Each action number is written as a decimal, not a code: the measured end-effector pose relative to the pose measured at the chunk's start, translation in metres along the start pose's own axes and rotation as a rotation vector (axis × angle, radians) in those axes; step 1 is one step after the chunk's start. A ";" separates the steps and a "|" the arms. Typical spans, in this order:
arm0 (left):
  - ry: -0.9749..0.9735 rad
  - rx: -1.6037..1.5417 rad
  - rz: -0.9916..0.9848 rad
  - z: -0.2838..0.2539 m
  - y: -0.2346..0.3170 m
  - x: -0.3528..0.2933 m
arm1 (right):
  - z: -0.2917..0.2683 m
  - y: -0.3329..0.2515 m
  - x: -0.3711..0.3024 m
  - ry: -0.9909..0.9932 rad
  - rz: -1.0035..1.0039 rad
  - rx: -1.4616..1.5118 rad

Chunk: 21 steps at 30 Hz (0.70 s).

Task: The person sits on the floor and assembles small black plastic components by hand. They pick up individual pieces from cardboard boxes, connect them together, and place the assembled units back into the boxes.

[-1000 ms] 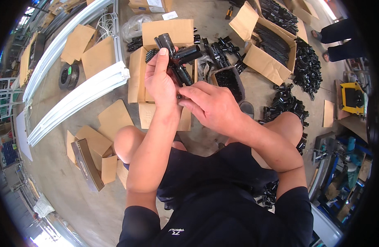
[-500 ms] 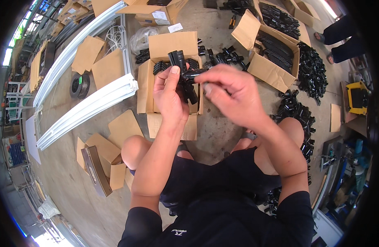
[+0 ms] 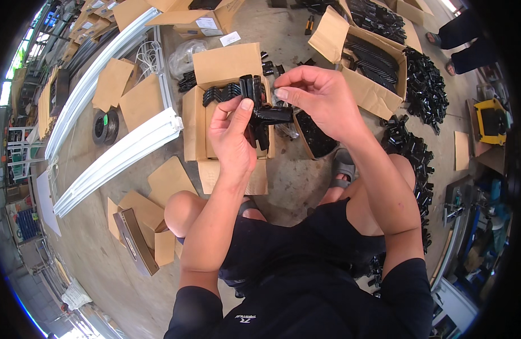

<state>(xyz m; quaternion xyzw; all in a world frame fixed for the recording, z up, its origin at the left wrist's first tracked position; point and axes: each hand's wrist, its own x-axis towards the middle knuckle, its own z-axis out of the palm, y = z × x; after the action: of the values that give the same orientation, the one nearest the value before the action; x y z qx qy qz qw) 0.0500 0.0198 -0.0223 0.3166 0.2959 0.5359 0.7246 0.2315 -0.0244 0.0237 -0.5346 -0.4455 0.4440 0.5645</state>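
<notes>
My left hand (image 3: 233, 131) grips a black branched pipe fitting (image 3: 271, 116) above an open cardboard box (image 3: 198, 127). Several short tubes stick out of the fitting, one of them toward the right. Just right of the fitting is my right hand (image 3: 322, 104), its thumb and forefinger brought together in a pinch; whatever is between them is too small to make out. More curved black fittings (image 3: 218, 93) lie in rows inside the box. Beneath my right hand sits a small open carton (image 3: 303, 135) of tiny dark pieces, with clear plastic (image 3: 286, 129) beside it.
Black parts (image 3: 424, 90) are heaped on the floor to the right, near another open box (image 3: 379, 104). Long white profiles (image 3: 122, 155) and a wire spool (image 3: 105, 127) lie left. Cardboard pieces (image 3: 173, 178) rest near my left knee. Another person's legs (image 3: 464, 48) stand far right.
My right hand has drawn up and slightly back from the fitting, uncovering the small carton. The fitting has turned a little in my left hand. The whole view has shifted slightly.
</notes>
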 end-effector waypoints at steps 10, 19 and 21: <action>-0.012 0.056 0.051 -0.001 -0.001 -0.004 | 0.007 0.002 -0.001 -0.047 0.129 0.019; -0.035 0.101 0.087 -0.001 0.003 -0.010 | 0.011 0.008 -0.004 -0.068 0.145 0.069; -0.046 0.131 0.100 -0.002 0.003 -0.011 | 0.012 0.007 -0.004 -0.062 0.171 0.079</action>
<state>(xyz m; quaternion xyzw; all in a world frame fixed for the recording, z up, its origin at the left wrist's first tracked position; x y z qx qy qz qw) 0.0436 0.0103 -0.0199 0.3900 0.2972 0.5437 0.6812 0.2184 -0.0258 0.0168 -0.5341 -0.3975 0.5241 0.5311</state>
